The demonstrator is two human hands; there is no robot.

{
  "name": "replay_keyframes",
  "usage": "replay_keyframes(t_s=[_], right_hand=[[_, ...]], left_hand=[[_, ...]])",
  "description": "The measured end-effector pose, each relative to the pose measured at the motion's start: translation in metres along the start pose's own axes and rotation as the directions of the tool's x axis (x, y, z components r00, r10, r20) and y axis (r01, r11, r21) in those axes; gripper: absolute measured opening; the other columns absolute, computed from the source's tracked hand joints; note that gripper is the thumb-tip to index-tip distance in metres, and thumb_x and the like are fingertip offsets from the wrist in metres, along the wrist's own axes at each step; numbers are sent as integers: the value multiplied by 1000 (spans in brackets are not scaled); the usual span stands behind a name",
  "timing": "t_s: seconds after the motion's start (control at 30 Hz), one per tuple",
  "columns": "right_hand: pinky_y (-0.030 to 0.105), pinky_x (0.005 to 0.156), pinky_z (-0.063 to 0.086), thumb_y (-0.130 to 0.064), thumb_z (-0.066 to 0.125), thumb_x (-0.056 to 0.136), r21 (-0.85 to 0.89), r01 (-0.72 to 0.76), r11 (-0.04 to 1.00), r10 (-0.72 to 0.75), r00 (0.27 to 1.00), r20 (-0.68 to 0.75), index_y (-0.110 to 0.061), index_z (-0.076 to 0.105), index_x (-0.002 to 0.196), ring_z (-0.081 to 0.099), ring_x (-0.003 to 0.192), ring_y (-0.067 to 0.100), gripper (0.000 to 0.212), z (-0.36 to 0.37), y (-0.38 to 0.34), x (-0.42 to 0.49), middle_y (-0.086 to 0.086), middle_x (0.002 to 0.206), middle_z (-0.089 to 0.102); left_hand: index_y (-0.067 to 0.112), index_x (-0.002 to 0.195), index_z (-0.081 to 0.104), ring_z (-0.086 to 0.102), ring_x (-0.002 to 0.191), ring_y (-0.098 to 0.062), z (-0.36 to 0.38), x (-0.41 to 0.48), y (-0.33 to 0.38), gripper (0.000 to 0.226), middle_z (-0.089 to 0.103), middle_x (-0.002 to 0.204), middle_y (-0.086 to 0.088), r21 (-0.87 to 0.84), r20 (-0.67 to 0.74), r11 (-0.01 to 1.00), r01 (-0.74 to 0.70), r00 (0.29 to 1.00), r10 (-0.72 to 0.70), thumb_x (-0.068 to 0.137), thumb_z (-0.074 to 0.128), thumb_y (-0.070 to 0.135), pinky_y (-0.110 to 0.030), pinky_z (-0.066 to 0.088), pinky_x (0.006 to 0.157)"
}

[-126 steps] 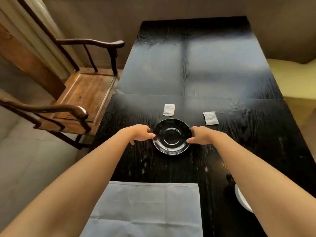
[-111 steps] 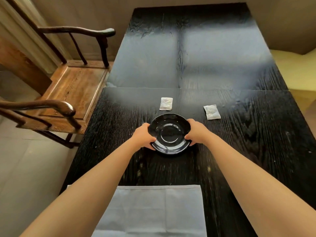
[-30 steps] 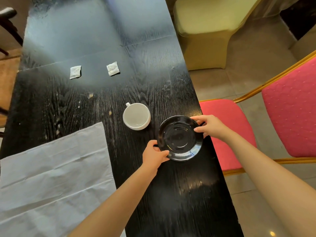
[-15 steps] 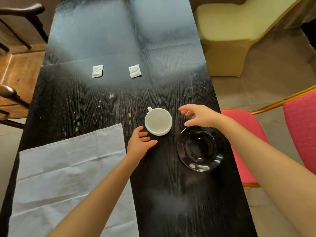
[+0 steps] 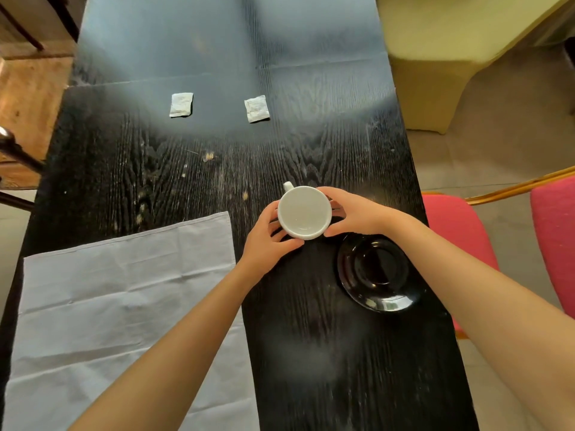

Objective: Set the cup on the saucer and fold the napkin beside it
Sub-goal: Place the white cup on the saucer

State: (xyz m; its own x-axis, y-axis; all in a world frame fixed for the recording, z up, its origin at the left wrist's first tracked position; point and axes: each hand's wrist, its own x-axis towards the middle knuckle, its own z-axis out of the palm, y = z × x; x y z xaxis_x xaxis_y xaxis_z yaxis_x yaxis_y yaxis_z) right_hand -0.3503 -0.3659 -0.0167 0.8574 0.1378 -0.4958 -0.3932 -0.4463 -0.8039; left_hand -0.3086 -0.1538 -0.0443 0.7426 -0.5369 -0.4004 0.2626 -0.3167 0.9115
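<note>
An empty white cup (image 5: 304, 211) stands upright on the black table (image 5: 326, 353), its handle pointing away from me. My left hand (image 5: 267, 241) wraps its left side and my right hand (image 5: 354, 213) wraps its right side. The black saucer (image 5: 378, 273) lies empty on the table just right of and nearer than the cup, close to the table's right edge. A pale blue-grey napkin (image 5: 124, 290) is spread flat and unfolded at the near left, partly under my left forearm.
Two small white sachets (image 5: 181, 104) (image 5: 256, 108) lie farther up the table. Pink chairs (image 5: 457, 225) stand right of the table, a yellow-covered seat (image 5: 435, 57) farther back. A wooden chair (image 5: 18, 98) stands at the left.
Both hands let go of the saucer after setting it down near the right edge. They then moved to the white cup and closed around its sides.
</note>
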Motion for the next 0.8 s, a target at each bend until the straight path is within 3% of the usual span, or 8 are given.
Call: replay_keyframes(t_s=[0.1,0.33,0.43,0.6,0.8], right_hand=[[34,107,40,-3,73,75,58,7,998,-6,1000,-8,-24,33,139,46,125,13,79,1,0,-6,-2,139,43],[35,103,45,-3,73,75,161,58,985,-48,997,-65,-26,34,140,49,123,14,80,-9,1,-32,1,139,43],[25,97,48,-2,73,75,206,85,975,-66,993,-95,-31,34,139,51,122,10,80,-16,6,-54,-3,138,45],[12,90,46,2,72,75,263,108,959,-69,986,-154,-32,35,137,51,119,0,80,-23,22,-91,-11,136,45],[20,98,45,-1,74,74,288,74,955,-22,983,-180,-37,37,132,48,123,6,78,-11,56,-131,-9,136,45]], left_hand=[[31,131,41,53,118,-11,1,-1,4,77,52,129,5,7,13,1000,-12,1000,12,68,78,6,-26,48,96],[30,130,42,55,117,-9,11,-6,23,75,53,129,5,16,55,997,-79,995,78,69,78,4,-25,49,95],[32,129,43,55,117,-9,24,-10,32,74,54,128,6,37,77,991,-128,989,125,69,78,6,-22,49,93],[53,116,43,54,114,0,59,-23,41,73,55,120,21,45,78,981,-191,979,187,69,79,10,-14,48,88],[52,116,42,51,113,7,97,-43,28,72,53,119,24,73,151,980,-187,973,174,69,78,11,-8,45,84]])
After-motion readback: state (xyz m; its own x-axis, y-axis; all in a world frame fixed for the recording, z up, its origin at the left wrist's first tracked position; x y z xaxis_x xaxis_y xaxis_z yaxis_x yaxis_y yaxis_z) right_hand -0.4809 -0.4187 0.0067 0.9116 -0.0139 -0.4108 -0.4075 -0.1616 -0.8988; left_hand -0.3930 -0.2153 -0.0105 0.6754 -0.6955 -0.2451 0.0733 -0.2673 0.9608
